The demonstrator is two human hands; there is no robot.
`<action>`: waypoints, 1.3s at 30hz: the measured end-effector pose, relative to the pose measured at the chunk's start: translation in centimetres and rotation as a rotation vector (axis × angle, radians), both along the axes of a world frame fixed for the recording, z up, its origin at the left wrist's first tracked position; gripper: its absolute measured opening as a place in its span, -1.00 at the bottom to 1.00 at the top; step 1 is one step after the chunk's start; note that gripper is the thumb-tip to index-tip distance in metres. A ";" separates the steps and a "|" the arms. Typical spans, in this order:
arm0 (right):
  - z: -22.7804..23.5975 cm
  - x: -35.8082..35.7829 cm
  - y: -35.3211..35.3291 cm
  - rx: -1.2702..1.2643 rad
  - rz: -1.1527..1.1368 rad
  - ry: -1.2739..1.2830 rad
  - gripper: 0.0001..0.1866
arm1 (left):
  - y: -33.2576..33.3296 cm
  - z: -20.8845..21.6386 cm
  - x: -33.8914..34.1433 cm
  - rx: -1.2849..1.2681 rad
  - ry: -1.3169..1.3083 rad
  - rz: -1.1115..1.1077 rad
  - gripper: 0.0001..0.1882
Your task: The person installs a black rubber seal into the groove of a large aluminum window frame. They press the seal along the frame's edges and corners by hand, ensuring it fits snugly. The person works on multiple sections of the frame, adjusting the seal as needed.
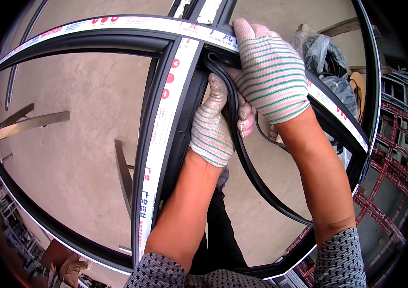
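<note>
A large window frame [177,93] of black profiles with white printed protective film spreads out before me. A black rubber seal strip [247,163] loops out of the inner corner where two bars cross, then hangs in a long curve to the lower right. My left hand [213,127], in a striped knit glove, is closed around the strip just below that corner, thumb up. Gloved the same way, my right hand [273,72] clasps the crossbar right of the joint, its fingers over the bar. Its thumb is partly hidden near the strip's loop.
Clear plastic wrapping with dark coils [326,55] lies on the floor beyond the frame at right. Metal support legs [33,125] show through the left opening. Stacked frames with red-and-white film [391,158] stand at far right. My dark-trousered leg [221,230] is below.
</note>
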State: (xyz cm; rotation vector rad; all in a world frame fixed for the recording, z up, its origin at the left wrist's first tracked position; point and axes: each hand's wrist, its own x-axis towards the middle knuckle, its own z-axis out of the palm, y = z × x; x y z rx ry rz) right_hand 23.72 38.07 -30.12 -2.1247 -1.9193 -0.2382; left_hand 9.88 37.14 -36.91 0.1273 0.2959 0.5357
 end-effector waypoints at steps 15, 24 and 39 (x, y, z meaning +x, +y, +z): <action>0.3 0.0 -0.2 -0.025 -0.007 -0.010 -0.39 | 0.0 -0.5 0.2 -0.039 -0.067 0.028 -0.37; 0.5 -0.2 -0.1 -0.078 -0.056 -0.013 -0.34 | -0.1 -0.2 0.2 -0.093 -0.033 0.051 -0.37; 0.4 -0.1 -0.3 0.006 -0.061 -0.031 -0.36 | -0.2 0.0 0.5 -0.186 -0.076 0.066 -0.32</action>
